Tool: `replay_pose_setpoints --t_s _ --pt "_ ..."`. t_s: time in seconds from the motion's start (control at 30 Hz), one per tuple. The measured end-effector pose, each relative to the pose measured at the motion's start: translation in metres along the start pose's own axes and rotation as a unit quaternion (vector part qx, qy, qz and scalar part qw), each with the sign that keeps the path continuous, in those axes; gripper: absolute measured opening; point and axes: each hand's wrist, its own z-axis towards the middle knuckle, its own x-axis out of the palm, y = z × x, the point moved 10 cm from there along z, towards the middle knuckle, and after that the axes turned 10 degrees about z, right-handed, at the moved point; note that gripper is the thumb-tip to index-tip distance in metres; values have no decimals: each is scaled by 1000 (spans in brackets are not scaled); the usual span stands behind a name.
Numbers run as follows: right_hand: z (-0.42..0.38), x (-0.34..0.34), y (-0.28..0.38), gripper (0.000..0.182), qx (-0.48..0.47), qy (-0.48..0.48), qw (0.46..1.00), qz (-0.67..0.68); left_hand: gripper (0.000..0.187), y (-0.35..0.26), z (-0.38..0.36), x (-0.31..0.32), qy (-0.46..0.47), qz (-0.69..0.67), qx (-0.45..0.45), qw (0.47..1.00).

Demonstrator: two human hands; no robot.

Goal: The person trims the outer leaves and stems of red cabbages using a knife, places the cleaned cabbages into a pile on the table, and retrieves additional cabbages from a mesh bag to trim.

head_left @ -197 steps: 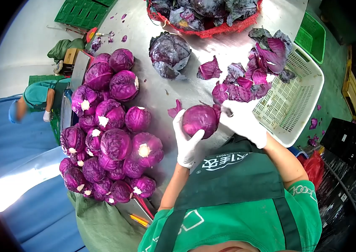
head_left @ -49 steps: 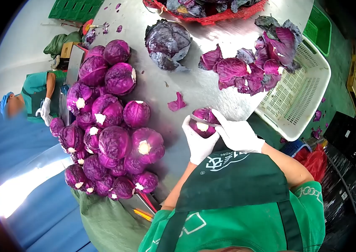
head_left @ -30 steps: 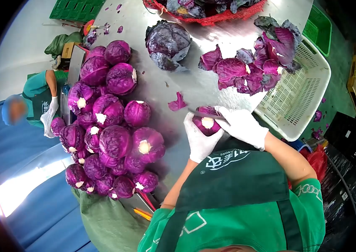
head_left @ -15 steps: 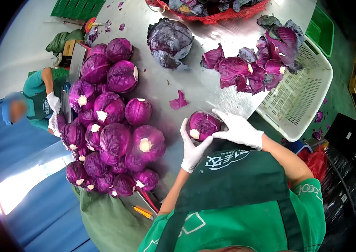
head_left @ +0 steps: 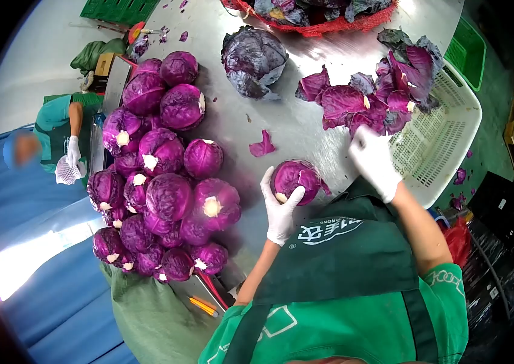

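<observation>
My gloved left hand [head_left: 281, 209] grips a red cabbage [head_left: 296, 181] from its left side, thumb across the lower part near the pale stem end. A torn flap of leaf sticks out at the cabbage's right side. My gloved right hand [head_left: 373, 159] is off the cabbage, to its upper right, just below a heap of loose cabbage leaves [head_left: 345, 103]. Its fingers are smeared by motion, so whether they hold anything cannot be made out. A single leaf scrap [head_left: 262, 144] lies on the metal table [head_left: 323, 148], up and left of the held cabbage.
Several trimmed cabbages [head_left: 169, 197] are piled at left. A dark untrimmed cabbage [head_left: 255, 60] sits at the top, near a red net bag [head_left: 354, 25] of more. A white plastic basket [head_left: 466, 115] stands beyond the table's right edge. Another person [head_left: 57, 130] works at far left.
My right hand has let go of the cabbage and moved up and right towards the leaf heap. A leaf flap now stands out from the cabbage. The other person's hands have shifted.
</observation>
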Motion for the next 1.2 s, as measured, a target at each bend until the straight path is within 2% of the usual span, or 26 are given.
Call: replay_pose_setpoints --t_s 0.07,0.13,0.17,0.2,0.27,0.33,0.37,0.4,0.43,0.47,0.53,0.57,0.6,0.63,0.67,0.7,0.73,0.77,0.8,0.83,0.87,0.9,0.93,1.0,1.07,1.2 --pt "12 -36 13 25 -48 -61 997 23 90 -12 1 6 12 5 6 1000" --pt "6 -23 54 38 -30 45 998 -7 94 -32 1 13 22 120 101 987" --pt "-5 -2 58 43 8 120 992 41 96 -45 0 17 13 207 160 965" --pt "-16 18 61 47 43 192 976 89 97 -45 1 17 7 232 183 955" --pt "-29 47 52 56 86 229 957 154 99 -53 -1 20 0 278 239 931" --pt "-28 52 48 53 90 234 953 169 100 -60 -2 19 -12 293 262 920" --pt "-30 55 42 48 130 242 923 268 101 -66 -4 18 -23 306 286 908" --pt "-33 58 39 43 171 245 883 363 101 -67 -4 16 -24 307 285 908" --pt "-33 53 43 32 188 233 879 372 101 -69 -3 16 -21 311 282 907" --pt "-32 48 41 32 188 233 879 371 101 -70 -3 16 -17 314 280 907" --pt "-17 22 33 26 117 187 931 289 104 -74 -1 23 15 134 161 978" --pt "-9 8 24 21 136 155 921 332 105 -59 10 7 29 152 184 971" --pt "6 -10 10 18 72 107 960 248 103 -65 8 12 30 31 135 990" --pt "22 -43 14 16 -10 0 996 91 102 -59 11 7 43 1 124 991" --pt "33 -59 -1 24 43 -6 997 65 100 -55 13 2 57 -28 113 992" --pt "39 -77 19 28 -50 -85 995 11 100 -61 13 1 56 -29 117 991" --pt "36 -91 44 33 -142 -162 975 -42 99 -63 11 10 96 -86 85 988" --pt "36 -81 40 39 -84 -105 991 -1 98 -63 8 18 135 -141 51 979" --pt "28 -73 55 44 -23 -49 998 40 98 -66 8 20 136 -140 53 979" --pt "22 -55 64 45 -71 -7 994 80 97 -68 7 25 152 -181 42 971" --pt "14 -26 73 48 -70 114 972 192 97 -68 7 30 167 -223 30 960" --pt "-3 -7 78 48 10 155 949 274 94 -69 8 33 180 -252 34 950" --pt "-14 5 87 48 -12 167 951 261 94 -72 10 36 180 -252 36 950" --pt "-21 -5 115 46 -54 116 963 239 93 -81 9 41 191 -226 51 954" --pt "-22 -3 113 45 -48 124 962 240 91 -80 13 40 198 -242 53 948" --pt "-21 -1 109 40 -70 120 956 260 88 -77 20 37 158 -139 40 977"
